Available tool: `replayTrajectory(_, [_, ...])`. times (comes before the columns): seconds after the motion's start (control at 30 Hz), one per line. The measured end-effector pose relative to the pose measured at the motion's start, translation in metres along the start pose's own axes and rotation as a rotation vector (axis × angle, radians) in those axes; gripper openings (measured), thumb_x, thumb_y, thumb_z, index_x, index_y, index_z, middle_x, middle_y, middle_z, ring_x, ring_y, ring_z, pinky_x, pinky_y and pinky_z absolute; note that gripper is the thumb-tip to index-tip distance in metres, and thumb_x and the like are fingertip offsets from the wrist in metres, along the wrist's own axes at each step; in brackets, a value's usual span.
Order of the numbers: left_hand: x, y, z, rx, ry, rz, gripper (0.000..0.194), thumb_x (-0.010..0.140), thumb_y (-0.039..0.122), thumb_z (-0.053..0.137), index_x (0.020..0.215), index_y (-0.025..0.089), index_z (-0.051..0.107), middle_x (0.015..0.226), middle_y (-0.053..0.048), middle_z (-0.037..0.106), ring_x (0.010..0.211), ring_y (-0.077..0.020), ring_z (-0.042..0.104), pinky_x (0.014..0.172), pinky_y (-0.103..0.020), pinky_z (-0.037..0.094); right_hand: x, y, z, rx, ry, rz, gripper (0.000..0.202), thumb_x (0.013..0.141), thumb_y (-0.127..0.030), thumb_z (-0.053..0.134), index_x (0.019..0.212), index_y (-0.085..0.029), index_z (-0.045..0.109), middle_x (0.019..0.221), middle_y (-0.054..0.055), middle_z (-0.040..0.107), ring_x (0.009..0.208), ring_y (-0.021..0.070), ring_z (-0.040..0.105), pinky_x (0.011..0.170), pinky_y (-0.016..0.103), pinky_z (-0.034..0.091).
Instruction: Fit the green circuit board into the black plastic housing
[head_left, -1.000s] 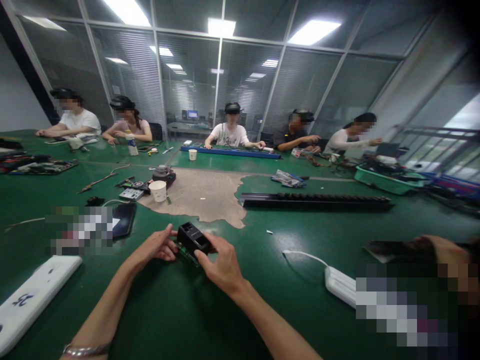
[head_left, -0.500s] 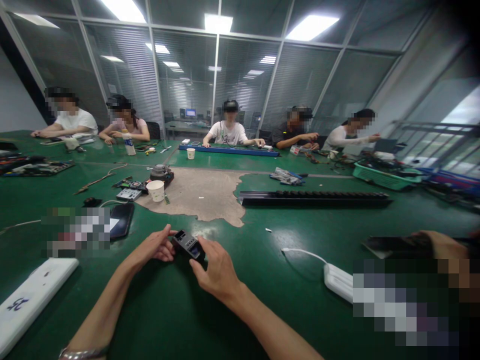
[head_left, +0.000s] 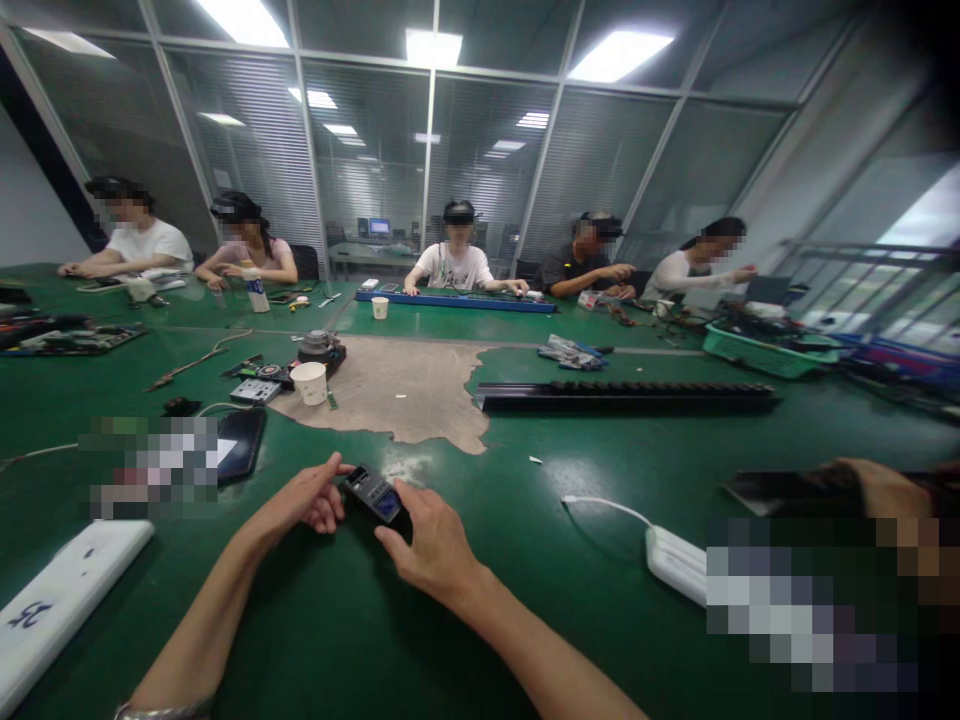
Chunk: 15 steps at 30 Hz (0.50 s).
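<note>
Between my two hands, just above the green tabletop, is a small black box-shaped device (head_left: 373, 492) with slots at its far-left end and a dark bluish window at its near-right end. My right hand (head_left: 435, 540) grips the near-right end, thumb below and fingers along the far side. At the opposite end, my left hand (head_left: 311, 497) has its thumb and fingers against the device, with the other fingers curled in. The device's underside is hidden.
A black phone (head_left: 241, 440) and white power strip (head_left: 67, 610) lie left. Ahead stand a paper cup (head_left: 310, 383) and a long black rail (head_left: 630, 398). Right are a white charger with cable (head_left: 675, 565), a green basket (head_left: 772, 352) and another person's hand (head_left: 892, 488). Several people sit opposite.
The device has tilted slightly in my hands, so its bluish window shows more. My hands have stayed almost in place.
</note>
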<state>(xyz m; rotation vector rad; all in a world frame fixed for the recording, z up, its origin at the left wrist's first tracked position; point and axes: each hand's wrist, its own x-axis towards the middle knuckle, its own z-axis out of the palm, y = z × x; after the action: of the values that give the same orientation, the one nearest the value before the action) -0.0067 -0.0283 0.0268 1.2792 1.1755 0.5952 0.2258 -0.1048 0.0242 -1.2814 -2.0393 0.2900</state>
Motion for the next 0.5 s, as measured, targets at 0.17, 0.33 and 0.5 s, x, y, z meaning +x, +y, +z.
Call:
replayTrajectory(0.17, [0.000,-0.001,0.000,-0.032,0.000,0.000,0.082,0.083,0.074,0.040,0.137,0.012,0.043,0.070,-0.007,0.068,0.054,-0.0181,0.065,0.049,-0.026,0.047,0.002,-0.002,-0.002,0.053,0.054,0.041,0.051,0.080,-0.032,0.065,0.127,-0.014,0.054,0.110,0.013,0.067,0.099,0.0271,0.062,0.091,0.042,0.049])
replayTrajectory(0.33, [-0.002,-0.001,0.000,-0.048,-0.002,0.001,0.084,0.083,0.074,0.039,0.138,0.010,0.040,0.072,-0.008,0.069,0.055,-0.0180,0.065,0.051,-0.025,0.046,0.010,-0.006,-0.013,0.254,0.166,0.129,0.047,0.083,-0.035,0.064,0.126,-0.019,0.056,0.109,0.009,0.068,0.093,0.0228,0.065,0.083,0.036,0.054])
replayTrajectory(0.5, [-0.003,0.001,0.000,-0.008,-0.020,0.005,0.082,0.083,0.075,0.038,0.137,0.014,0.046,0.074,-0.007,0.069,0.058,-0.0185,0.066,0.053,-0.026,0.048,0.016,0.008,-0.017,0.308,0.284,0.180,0.050,0.083,-0.031,0.063,0.131,-0.021,0.052,0.117,0.008,0.064,0.100,0.0223,0.064,0.086,0.036,0.054])
